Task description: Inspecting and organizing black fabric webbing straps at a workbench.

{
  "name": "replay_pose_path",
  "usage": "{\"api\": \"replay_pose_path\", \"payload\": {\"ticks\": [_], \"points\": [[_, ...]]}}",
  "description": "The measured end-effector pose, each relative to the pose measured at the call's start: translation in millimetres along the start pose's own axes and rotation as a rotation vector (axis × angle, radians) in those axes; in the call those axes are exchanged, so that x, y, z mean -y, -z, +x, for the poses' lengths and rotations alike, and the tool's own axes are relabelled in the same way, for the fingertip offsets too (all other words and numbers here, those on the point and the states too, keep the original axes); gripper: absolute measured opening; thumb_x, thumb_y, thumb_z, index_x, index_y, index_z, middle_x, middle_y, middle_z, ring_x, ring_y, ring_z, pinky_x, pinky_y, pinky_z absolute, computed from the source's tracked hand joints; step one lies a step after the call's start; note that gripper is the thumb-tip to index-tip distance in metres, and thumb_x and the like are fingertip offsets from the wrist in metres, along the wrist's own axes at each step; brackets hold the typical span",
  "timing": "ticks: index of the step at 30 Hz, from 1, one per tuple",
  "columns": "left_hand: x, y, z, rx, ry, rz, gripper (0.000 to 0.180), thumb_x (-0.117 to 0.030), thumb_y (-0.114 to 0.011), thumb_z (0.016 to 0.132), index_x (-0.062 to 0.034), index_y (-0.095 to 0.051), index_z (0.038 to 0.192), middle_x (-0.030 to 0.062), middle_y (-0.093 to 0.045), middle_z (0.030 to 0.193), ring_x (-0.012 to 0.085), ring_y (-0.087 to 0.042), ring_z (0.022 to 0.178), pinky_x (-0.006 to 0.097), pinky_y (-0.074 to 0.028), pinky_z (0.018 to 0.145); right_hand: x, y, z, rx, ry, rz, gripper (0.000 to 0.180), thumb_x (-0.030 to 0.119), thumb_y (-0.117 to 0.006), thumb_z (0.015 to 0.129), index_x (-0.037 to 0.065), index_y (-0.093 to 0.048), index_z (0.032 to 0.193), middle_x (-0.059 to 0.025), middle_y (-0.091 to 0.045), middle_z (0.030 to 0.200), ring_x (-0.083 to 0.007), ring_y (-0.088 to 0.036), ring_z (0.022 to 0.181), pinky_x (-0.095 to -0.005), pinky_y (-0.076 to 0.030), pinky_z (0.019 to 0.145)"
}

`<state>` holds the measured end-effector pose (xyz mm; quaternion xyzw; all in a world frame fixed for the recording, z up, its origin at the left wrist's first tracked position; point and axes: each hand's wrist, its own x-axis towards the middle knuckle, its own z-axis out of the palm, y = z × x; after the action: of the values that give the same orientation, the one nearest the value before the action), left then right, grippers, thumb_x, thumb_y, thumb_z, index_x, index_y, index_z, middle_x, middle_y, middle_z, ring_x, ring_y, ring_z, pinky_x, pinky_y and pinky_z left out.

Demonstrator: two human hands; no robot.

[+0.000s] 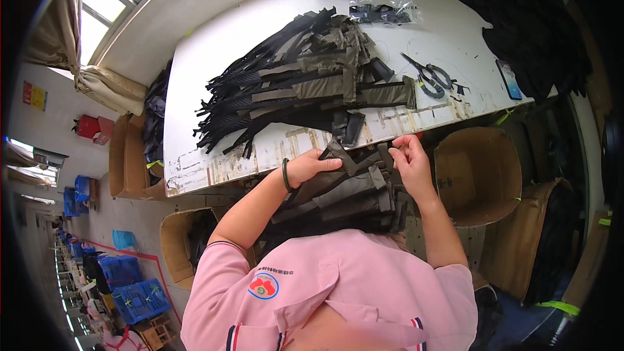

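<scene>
My left hand [313, 167] is closed on a dark olive-black fabric strap piece [344, 156], thumb lying along its top, just off the table's near edge. My right hand [412, 161] pinches the small dark end of a piece at the same edge, fingertips pressed together; whether it belongs to the same piece I cannot tell. Beneath both hands, a stack of similar dark fabric pieces [338, 206] rests over my lap. A large heap of black and olive fabric straps [305, 78] covers the middle of the white table [214, 36].
Black-handled scissors [430, 80] lie right of the heap, with a phone [509, 80] farther right. A clear plastic bag [385, 1] sits at the back, beside dark cloth [530, 19]. Cardboard boxes [479, 175] stand under the table's right side and at my left [174, 240].
</scene>
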<state>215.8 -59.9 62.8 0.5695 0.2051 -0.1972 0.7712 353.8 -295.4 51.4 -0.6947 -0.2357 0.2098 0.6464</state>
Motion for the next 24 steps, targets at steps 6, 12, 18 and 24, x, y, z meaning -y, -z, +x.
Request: {"api": "replay_pose_path", "payload": {"ticks": [6,12,18,24], "points": [[31,-4,35,0.104,-0.055,0.104,0.037,-0.033,-0.062,0.094,-0.0007,-0.063,0.112,0.0006,-0.066,0.096,0.0072,-0.058,0.085,0.025,-0.048,0.074,34,-39,-28,0.345,0.584,-0.702,0.027,0.02,-0.071,0.08,0.012,-0.061,0.103,-0.0073,-0.057,0.089,-0.0254,-0.056,0.086,-0.0402,-0.045,0.075],[-16,12,28,-0.42,-0.74,1.132,0.028,-0.022,-0.07,0.083,-0.0063,-0.062,0.105,0.0139,-0.061,0.1,0.0337,-0.057,0.096,0.04,-0.047,0.082,-40,-30,-44,0.578,0.329,-0.971,0.026,0.023,-0.066,0.083,0.015,-0.063,0.107,-0.0081,-0.058,0.092,-0.0271,-0.058,0.09,-0.0397,-0.047,0.076],[-67,91,73,-0.939,-0.678,1.697,0.046,-0.026,-0.073,0.077,-0.0113,-0.057,0.118,0.0089,-0.055,0.117,0.0304,-0.05,0.112,0.046,-0.036,0.097,-37,-31,-31,0.656,0.263,-0.905,0.026,0.026,-0.067,0.083,0.015,-0.064,0.107,-0.0092,-0.061,0.095,-0.0296,-0.06,0.094,-0.0418,-0.048,0.079],[-69,101,80,-0.857,-0.509,1.482,0.048,-0.022,-0.08,0.069,-0.0143,-0.059,0.111,0.0063,-0.056,0.105,0.0294,-0.052,0.105,0.042,-0.04,0.085,-4,-21,-4,0.649,0.185,-0.705,0.021,0.025,-0.066,0.085,0.011,-0.066,0.1,-0.0113,-0.064,0.092,-0.0312,-0.062,0.089,-0.0414,-0.05,0.078]]}}
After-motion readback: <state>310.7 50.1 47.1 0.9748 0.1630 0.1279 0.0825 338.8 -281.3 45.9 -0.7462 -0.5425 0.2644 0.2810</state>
